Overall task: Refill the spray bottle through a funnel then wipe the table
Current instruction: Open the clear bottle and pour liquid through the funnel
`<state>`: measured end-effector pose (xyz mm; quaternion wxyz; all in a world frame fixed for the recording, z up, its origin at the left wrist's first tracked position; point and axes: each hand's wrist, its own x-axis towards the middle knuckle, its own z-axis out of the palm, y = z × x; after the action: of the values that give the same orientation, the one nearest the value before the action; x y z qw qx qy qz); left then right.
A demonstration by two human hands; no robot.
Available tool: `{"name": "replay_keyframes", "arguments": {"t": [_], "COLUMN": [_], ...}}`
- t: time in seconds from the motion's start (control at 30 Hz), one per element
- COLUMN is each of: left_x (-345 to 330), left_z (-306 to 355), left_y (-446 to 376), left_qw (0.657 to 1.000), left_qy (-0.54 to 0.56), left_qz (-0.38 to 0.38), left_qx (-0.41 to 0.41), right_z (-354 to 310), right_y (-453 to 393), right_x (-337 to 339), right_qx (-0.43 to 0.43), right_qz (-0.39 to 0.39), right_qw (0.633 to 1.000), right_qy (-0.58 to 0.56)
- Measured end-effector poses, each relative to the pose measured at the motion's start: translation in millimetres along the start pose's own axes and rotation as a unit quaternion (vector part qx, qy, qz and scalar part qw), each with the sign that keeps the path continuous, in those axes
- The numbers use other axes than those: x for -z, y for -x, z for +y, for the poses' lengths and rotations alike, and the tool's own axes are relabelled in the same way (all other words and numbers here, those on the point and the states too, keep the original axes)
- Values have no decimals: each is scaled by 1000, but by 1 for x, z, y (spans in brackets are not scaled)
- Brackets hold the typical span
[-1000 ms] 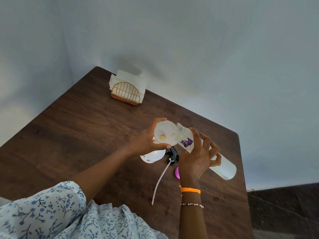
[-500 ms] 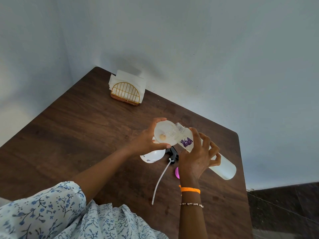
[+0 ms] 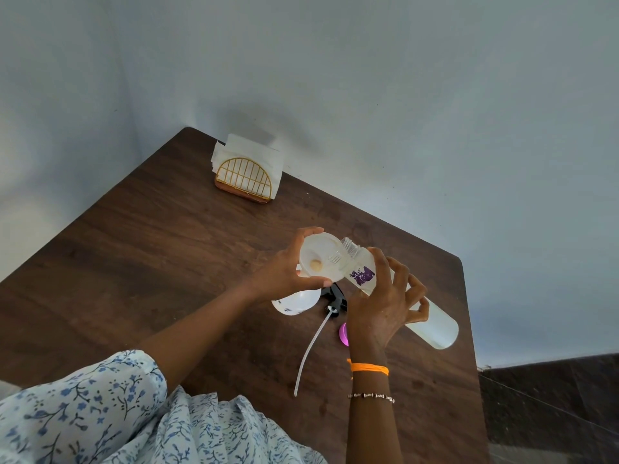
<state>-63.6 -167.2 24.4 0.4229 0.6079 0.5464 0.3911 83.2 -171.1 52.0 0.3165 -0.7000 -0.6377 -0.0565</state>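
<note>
My left hand (image 3: 284,271) grips the rim of a translucent white funnel (image 3: 318,259) that sits over the white spray bottle (image 3: 296,301) standing on the dark wooden table (image 3: 150,249). My right hand (image 3: 382,303) holds a long clear refill bottle (image 3: 432,324) with a purple label, tilted so its open threaded neck rests over the funnel's edge. The black spray head (image 3: 335,298) with its long white dip tube (image 3: 311,349) lies on the table between my hands. Most of the spray bottle is hidden under my left hand.
A gold wire napkin holder (image 3: 244,179) with white paper napkins stands at the table's far corner by the wall. A pink cap (image 3: 343,333) lies beside my right wrist. The table's right edge runs close to the refill bottle's base.
</note>
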Motion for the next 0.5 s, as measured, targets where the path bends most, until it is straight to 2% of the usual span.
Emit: {"name": "replay_keyframes", "arguments": {"t": [0.5], "left_x": [1], "left_z": [2], "left_y": [1], "left_qw": [1000], "left_qy": [2], "left_qz": [-1], "left_qx": [0], "right_z": [1], "right_y": [0], "right_x": [-1], "right_qx": [3], "right_qz": [-3], "right_qw": [1000], "right_qy": [4]}}
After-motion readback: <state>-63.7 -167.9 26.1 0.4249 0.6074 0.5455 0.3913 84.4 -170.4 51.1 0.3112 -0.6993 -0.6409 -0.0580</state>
